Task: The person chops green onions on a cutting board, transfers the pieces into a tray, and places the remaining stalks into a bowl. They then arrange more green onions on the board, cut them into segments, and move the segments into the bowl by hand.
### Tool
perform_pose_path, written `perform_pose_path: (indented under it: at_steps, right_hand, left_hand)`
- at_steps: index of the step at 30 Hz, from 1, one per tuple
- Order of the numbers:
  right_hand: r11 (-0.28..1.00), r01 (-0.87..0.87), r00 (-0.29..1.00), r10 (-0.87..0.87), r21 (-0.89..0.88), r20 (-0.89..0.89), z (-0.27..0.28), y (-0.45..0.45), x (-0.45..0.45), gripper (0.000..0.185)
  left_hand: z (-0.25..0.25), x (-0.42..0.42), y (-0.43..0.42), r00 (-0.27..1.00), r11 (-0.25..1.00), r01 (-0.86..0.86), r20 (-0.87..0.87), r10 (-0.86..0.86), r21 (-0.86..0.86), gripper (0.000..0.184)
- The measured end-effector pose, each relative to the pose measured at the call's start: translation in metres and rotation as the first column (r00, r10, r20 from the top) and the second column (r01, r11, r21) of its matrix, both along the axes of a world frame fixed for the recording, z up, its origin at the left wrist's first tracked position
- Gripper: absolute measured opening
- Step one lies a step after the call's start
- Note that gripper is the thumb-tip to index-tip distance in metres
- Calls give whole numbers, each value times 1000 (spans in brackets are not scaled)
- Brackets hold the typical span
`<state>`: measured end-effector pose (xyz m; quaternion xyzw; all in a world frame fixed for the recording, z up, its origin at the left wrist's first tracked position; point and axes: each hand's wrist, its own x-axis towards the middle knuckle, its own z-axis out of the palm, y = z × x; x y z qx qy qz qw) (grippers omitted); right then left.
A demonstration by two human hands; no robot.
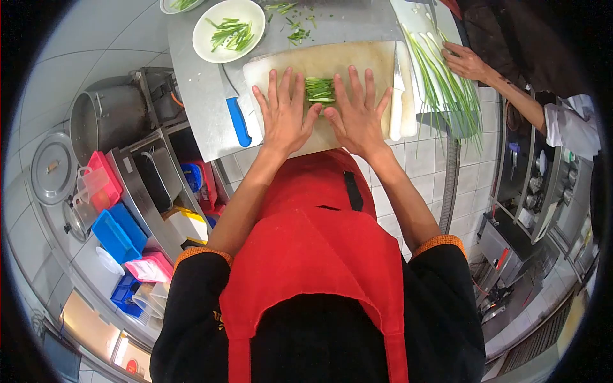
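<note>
Green cut stalks in one bundle [320, 90] lie on the cutting board [377, 53] between my left hand [285, 122] and right hand [359, 122], fingers straight, spread and gripping nothing; whether they touch its sides I cannot tell. Outside my fingers lie one blue-handled knife [238, 121] leftward, its tip hard to make out, and one white-handled knife [396, 108] rightward. Ahead of my left fingers sit one bowl [203, 39] of greens and a second bowl [164, 7], cut off. Beyond my right fingers, another person's hand [466, 62] is at long stalks [440, 83]. Orange lettering [218, 318] on my black top [440, 306] is unreadable.
</note>
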<state>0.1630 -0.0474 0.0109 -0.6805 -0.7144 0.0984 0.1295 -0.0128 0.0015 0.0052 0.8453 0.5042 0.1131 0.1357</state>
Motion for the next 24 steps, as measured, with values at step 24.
perform_pose_path:
  at_steps: [24]
  right_hand:
    - [995,81,991,-74,61,-110,4,17,11,37]
  left_hand:
    - [-6,-10,6,972,989,-53,235,19,141,26]
